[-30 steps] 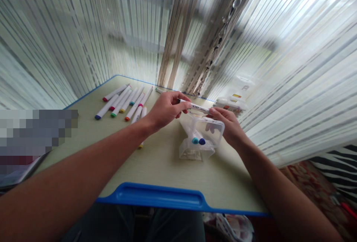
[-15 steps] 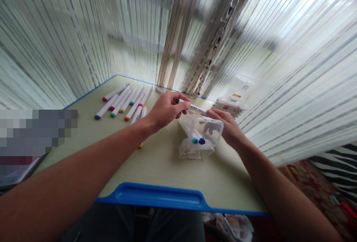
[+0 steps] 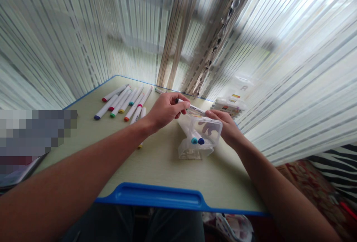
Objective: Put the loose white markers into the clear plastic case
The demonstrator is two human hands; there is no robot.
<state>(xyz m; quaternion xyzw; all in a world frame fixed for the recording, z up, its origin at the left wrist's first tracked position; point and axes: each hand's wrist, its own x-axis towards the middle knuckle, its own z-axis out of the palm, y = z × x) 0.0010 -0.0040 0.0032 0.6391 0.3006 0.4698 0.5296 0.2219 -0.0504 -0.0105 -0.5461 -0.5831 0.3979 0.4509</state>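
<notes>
Pinched in my left hand (image 3: 169, 109) is a white marker (image 3: 197, 107) with a dark end, held slanting above a clear plastic box (image 3: 208, 130). My right hand (image 3: 224, 123) grips the box by its right side. Its fingers show through the clear wall, and the thumb lies by the marker's far end; whether it touches the marker I cannot tell. Inside the box lie two markers, one with a teal cap (image 3: 194, 141) and one with a dark blue cap (image 3: 200, 141). Left of my left hand, several white markers (image 3: 122, 102) with coloured caps lie spread on the table.
The pale table (image 3: 156, 167) has a blue rim with a moulded tray (image 3: 158, 195) at the front. Another clear case (image 3: 230, 104) with labels stands at the back right. String curtains (image 3: 134, 30) hang behind the table. A blurred-out block (image 3: 33, 138) covers the left edge.
Almost nothing differs. The box and my right hand have shifted very slightly left, while my left hand keeps the marker in the same place.
</notes>
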